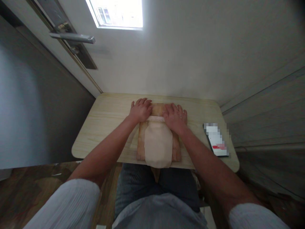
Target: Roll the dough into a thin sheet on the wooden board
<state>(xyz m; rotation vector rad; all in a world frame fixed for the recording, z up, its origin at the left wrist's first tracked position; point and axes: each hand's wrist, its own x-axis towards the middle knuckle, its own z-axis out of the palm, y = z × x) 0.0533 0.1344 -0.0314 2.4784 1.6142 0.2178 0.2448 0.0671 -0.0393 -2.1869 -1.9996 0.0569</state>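
Observation:
A flat, pale sheet that looks like dough [158, 144] lies on a wooden board [141, 152], its near end reaching past the board's front edge. Across its far end runs a whitish roll [156, 118]; whether this is a rolling pin or a rolled-up edge I cannot tell. My left hand [141, 110] rests palm down at the roll's left end, fingers stretched forward and apart. At the right end lies my right hand [175, 117], also palm down with its fingers spread over the board's far part. The palms hide both ends of the roll.
The board lies on a small light-wood table [102, 127] against a pale door [171, 63] with a metal handle [73, 37]. A phone [216, 140] with a lit screen lies on the table's right side. My legs [133, 187] are under the front edge.

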